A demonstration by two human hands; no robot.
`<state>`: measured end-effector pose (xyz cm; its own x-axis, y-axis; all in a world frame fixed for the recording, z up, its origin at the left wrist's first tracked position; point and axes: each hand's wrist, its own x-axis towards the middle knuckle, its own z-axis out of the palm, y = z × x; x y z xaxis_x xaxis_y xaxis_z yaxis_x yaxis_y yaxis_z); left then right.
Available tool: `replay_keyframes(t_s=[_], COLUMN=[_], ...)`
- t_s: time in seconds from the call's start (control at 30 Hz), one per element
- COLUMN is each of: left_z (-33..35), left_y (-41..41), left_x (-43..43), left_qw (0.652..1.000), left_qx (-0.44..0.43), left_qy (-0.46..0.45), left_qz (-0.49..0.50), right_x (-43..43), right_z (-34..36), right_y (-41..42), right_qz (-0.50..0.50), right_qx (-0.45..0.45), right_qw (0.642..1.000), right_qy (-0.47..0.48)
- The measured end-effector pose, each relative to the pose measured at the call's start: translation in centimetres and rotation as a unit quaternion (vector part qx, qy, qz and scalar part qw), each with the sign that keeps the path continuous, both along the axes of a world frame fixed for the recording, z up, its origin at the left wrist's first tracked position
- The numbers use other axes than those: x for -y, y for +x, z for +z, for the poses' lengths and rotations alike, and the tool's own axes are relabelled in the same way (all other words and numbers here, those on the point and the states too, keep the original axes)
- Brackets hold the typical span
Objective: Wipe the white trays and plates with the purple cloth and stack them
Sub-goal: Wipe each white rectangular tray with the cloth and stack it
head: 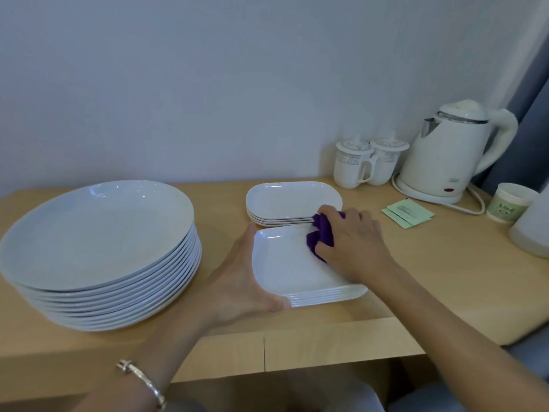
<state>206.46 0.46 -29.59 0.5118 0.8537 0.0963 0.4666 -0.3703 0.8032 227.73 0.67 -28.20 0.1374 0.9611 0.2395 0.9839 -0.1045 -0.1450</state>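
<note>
Here the right grip (353, 242), knuckles up and fingers curled, bunches the purple cloth (322, 233) against the top of the near tray stack (285, 269). The left grip (240, 278) cups that stack's left edge on the counter (416, 278), with the plates (98, 233) stacked to the left.

The desk (416, 263) is pale wood-grain, smooth and matt. At 9 o'clock the round plates (98, 233) are glossy white, like glazed ceramic; the rectangular trays (285, 269) near centre shine alike. The purple cloth (322, 233) is soft, matt fabric. At 2 o'clock the electric kettle (445, 162) is smooth white plastic with a bright metal spout (427, 129). At 7 o'clock the bracelet (142, 382) is polished metal.
</note>
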Motion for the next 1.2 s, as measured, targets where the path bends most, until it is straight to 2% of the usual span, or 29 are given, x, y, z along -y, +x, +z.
replay_keyframes(t_s=[0.17, 0.27, 0.33, 0.43, 0.57, 0.7, 0.83, 0.9, 1.0, 1.07, 1.13, 1.2], left_z=[-1.5, -1.8, -1.2, -0.1, -0.2, -0.5, -0.7, -0.7, -0.6, -0.3, -0.3, -0.5], left_y=[-0.3, -0.4, -0.3, -0.3, -0.2, -0.1, -0.1, -0.2, -0.3, -0.2, 0.0, 0.1], left_x=[-0.6, -0.8, -0.8, -0.4, -0.8, -1.1, -1.0, -1.2, -1.3, -1.3, -1.5, -1.5], left_qw=[0.999, 0.999, 1.000, 0.996, 0.986, 0.987, 0.991, 0.990, 0.993, 0.995, 0.997, 0.998], left_qx=[0.021, 0.008, -0.002, -0.074, -0.153, -0.148, -0.118, -0.127, -0.113, -0.096, -0.077, -0.055], left_qy=[-0.022, -0.025, -0.003, 0.038, 0.064, 0.048, 0.038, 0.043, 0.037, 0.029, 0.025, 0.013], left_qz=[0.029, 0.032, 0.019, 0.018, 0.016, 0.027, 0.043, 0.038, 0.024, 0.013, 0.004, 0.007], right_x=[-0.6, 0.5, 1.2, 1.9, 0.1, 0.0, 1.5, 1.7, 1.3, 0.1, -1.0, -1.6], right_z=[-1.5, -0.4, 0.1, 0.6, -0.2, -1.1, -0.4, 0.2, 0.3, -0.3, -1.0, -1.5], right_y=[-8.5, -6.3, -3.0, 1.2, -1.0, -6.4, -4.3, -1.2, 1.3, -1.0, -4.9, -7.8], right_qz=[0.133, 0.217, 0.223, 0.135, 0.075, 0.199, 0.279, 0.253, 0.114, 0.031, 0.023, 0.099], right_qx=[-0.079, -0.133, -0.112, -0.056, -0.061, -0.132, -0.223, -0.201, -0.150, -0.100, -0.085, -0.102], right_qw=[0.988, 0.964, 0.963, 0.986, 0.995, 0.971, 0.930, 0.942, 0.980, 0.994, 0.996, 0.990], right_qy=[-0.018, -0.073, -0.098, -0.079, -0.022, -0.012, -0.083, -0.086, -0.065, -0.026, 0.001, -0.003])
